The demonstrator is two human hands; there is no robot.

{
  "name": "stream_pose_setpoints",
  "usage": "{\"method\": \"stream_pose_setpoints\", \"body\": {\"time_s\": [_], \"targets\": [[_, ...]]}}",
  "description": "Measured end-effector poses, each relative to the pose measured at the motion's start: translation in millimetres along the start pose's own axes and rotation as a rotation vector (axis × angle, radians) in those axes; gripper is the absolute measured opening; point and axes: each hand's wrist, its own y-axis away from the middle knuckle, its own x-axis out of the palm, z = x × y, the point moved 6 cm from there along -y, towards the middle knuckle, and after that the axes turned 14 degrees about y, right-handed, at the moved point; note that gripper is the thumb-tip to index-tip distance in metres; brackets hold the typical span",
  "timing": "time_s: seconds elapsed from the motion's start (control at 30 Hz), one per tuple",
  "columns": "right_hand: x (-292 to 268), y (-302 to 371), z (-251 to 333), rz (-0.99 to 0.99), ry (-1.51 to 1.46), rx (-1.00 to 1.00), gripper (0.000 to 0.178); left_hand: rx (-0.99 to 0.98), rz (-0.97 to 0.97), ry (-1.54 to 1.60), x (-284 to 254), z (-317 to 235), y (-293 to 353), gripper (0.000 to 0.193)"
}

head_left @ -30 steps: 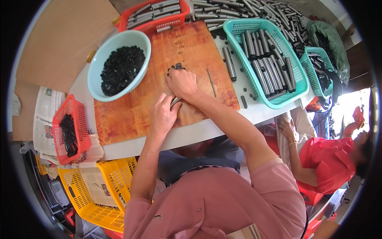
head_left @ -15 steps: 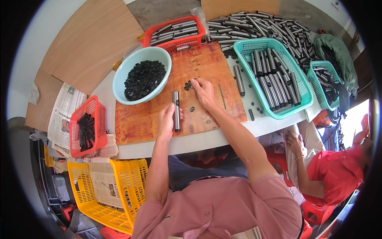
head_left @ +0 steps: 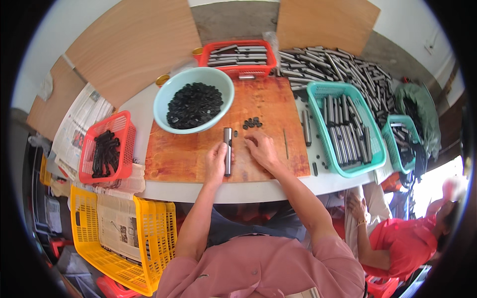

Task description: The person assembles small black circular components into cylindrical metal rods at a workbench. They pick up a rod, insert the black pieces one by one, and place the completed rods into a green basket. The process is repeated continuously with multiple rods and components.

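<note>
My left hand (head_left: 216, 163) is closed around a silver metal tube (head_left: 228, 158) with dark ends. The tube points away from me over a stained wooden board (head_left: 186, 156). Just right of the tube is my right hand (head_left: 263, 151), its thumb and fingertips drawn together. Whatever those fingertips may pinch is too small to make out. A small cluster of round black caps (head_left: 252, 122) lies on the board beyond that hand, with a single cap (head_left: 236, 133) close to the tube's far end. A thin metal rod (head_left: 285, 144) rests at the board's right side.
A pale blue bowl (head_left: 161, 109) of black caps stands at the far left. Tubes fill a red basket (head_left: 272, 62), a green basket (head_left: 350, 173) and a loose heap (head_left: 343, 67). Black parts lie in another red basket (head_left: 128, 149). A person in red (head_left: 397, 243) sits at right.
My right hand has drawn back from the cluster of caps toward me. The left hand still grips the tube. The whole view has shifted, so the table appears lower.
</note>
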Motion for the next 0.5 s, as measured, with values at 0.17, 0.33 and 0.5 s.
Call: {"method": "stream_pose_setpoints", "body": {"time_s": [0.17, 0.33, 0.5], "targets": [[-15, -36, 25, -0.106, -0.027, -0.048, 0.014, 0.007, -0.005, 0.036, -5, 5, -5, 0.035], [-6, -100, 108, 0.001, 0.027, -0.275, 0.027, -0.028, -0.016, 0.058, -12, 1, -4, 0.034], [109, -149, 147, 0.499, 0.390, -0.470, 0.073, 0.014, 0.004, -0.043, -7, 0, -4, 0.034]]}}
